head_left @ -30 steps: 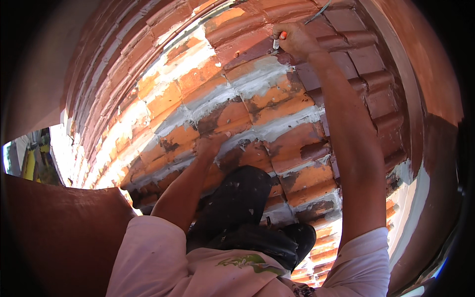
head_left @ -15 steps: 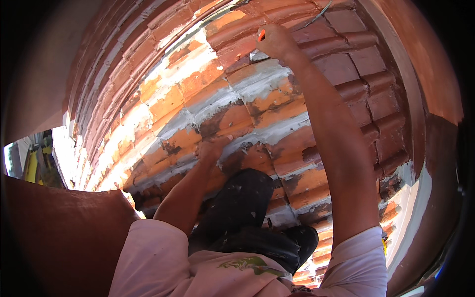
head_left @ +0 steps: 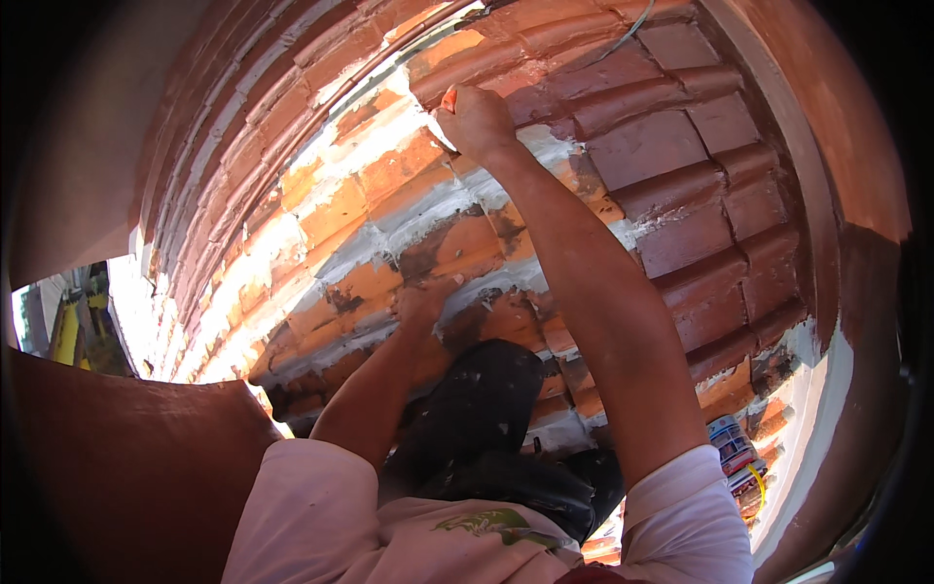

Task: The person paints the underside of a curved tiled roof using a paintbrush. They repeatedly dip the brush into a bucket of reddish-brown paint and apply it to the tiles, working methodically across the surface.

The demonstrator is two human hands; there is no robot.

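My right hand [head_left: 477, 122] is closed round an orange-handled tool [head_left: 449, 99], reaching far up the roof. The tool's working end is mostly hidden, so its kind cannot be made out. Beneath it lie clay roof tiles [head_left: 457, 243], bare orange with whitish-grey streaks along the ridges and dark stains. Dark red coated tiles [head_left: 647, 146] stretch to the right of that hand and above it. My left hand [head_left: 420, 302] leans on a tile ridge with the thumb stretched out and nothing visible in it; its other fingers are partly hidden.
A printed can [head_left: 732, 446] with a yellow handle stands beside my right upper arm. Red-brown walls [head_left: 136, 448] rise at the lower left and along the right. My dark-trousered knee [head_left: 491, 380] rests low on the tiles. A thin cord [head_left: 623, 39] lies at the top.
My right hand has moved left and slightly down across the tiles with the orange-handled tool. The can has come into view beside the right arm. My left hand stays on its ridge.
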